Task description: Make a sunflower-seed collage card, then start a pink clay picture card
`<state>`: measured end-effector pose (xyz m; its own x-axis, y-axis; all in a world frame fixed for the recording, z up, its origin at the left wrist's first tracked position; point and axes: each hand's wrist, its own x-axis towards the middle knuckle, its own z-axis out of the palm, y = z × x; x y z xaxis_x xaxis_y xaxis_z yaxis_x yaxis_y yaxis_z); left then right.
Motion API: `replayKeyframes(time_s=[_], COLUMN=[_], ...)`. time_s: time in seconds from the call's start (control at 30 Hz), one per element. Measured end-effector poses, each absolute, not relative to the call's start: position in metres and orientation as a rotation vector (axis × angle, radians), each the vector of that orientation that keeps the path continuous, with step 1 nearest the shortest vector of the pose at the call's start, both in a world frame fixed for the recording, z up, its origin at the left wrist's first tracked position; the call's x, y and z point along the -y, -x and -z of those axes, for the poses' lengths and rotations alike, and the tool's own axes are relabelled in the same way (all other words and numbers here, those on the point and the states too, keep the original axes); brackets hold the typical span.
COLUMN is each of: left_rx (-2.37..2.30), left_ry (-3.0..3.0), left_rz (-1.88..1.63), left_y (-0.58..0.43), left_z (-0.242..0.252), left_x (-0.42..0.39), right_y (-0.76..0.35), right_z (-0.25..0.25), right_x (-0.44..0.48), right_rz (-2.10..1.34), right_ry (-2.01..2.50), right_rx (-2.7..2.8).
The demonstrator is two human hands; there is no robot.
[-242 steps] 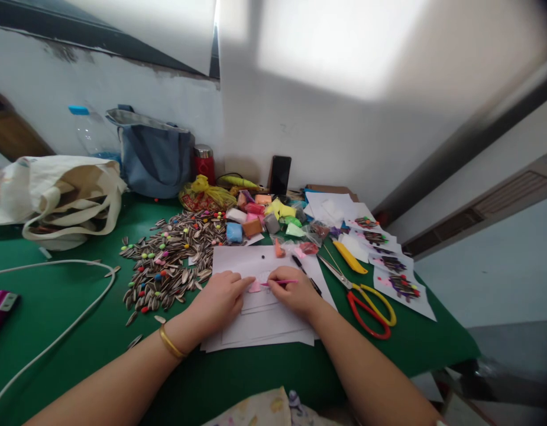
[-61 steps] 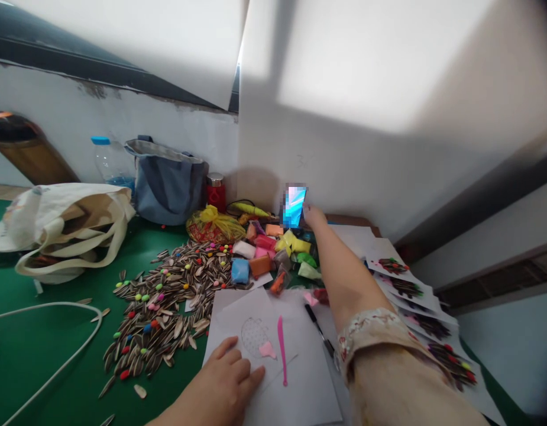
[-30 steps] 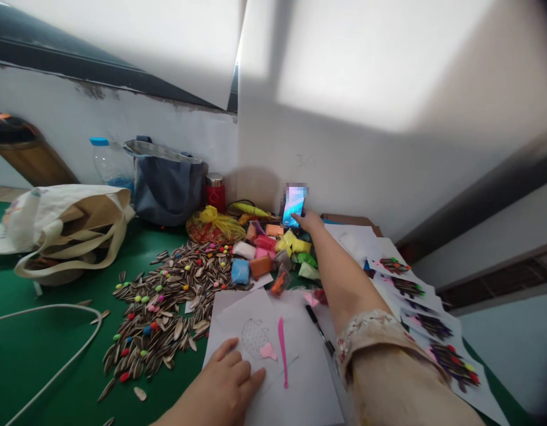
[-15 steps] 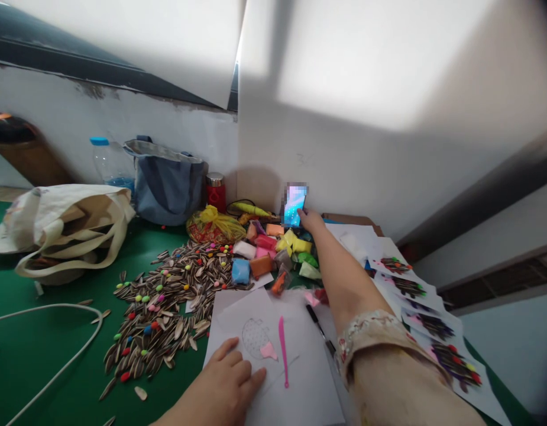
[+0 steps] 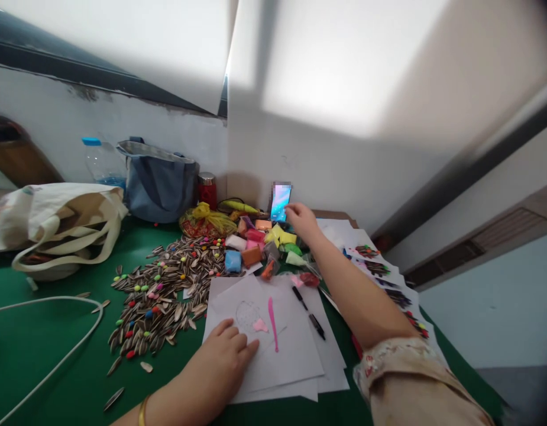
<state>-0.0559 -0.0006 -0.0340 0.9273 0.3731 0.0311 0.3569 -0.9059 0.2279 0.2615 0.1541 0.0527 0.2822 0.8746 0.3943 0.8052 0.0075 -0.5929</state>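
My left hand (image 5: 224,361) lies palm down, fingers stretched, on a white paper sheet (image 5: 291,361). Near its fingertips is a pencil drawing of a rounded, dotted shape, with a flat bit of pink clay (image 5: 260,325) at its lower right. A pink modelling tool (image 5: 273,325) lies beside it. My right hand (image 5: 303,220) reaches to the far side of the table, fingers curled and drawn together at the right edge of a phone (image 5: 280,202). The phone leans upright with its screen lit. I cannot tell whether a fingertip touches the screen.
Sunflower seeds (image 5: 167,296) mixed with coloured pieces spread at left. Clay packs (image 5: 252,256) sit behind the paper; a black pen (image 5: 308,312) lies right. Farther back stand a canvas bag (image 5: 73,207), a blue bag (image 5: 160,183) and a red flask (image 5: 207,192). A cable (image 5: 84,343) crosses the left.
The view has turned a little to the right. My right hand has drawn slightly back from the phone's screen to its edge. My left hand still rests on the paper.
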Motion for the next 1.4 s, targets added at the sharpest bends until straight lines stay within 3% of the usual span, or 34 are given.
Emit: replayKeyframes(time_s=[0.2,0.37,0.77,1.4], left_rx=[-0.603,-0.551,-0.439,-0.541], left_ry=[-2.861,-2.873,-2.907,-2.939], left_rz=[-0.026,-0.112,-0.099,-0.117], left_y=[0.052,0.054,0.058,0.058], left_z=[0.017,0.014,0.007,0.018], left_x=[0.007,0.008,0.002,0.006], right_y=[-0.188,-0.161,-0.159,-0.158], right_z=[-0.03,-0.009,0.001,0.008], right_x=[-0.014,0.047,0.049,0.035], right_rz=[-0.105,-0.074,-0.123,-0.15], right_ry=[1.846,2.178,2.378,2.27], right_rx=[2.112,2.072,1.986,2.005])
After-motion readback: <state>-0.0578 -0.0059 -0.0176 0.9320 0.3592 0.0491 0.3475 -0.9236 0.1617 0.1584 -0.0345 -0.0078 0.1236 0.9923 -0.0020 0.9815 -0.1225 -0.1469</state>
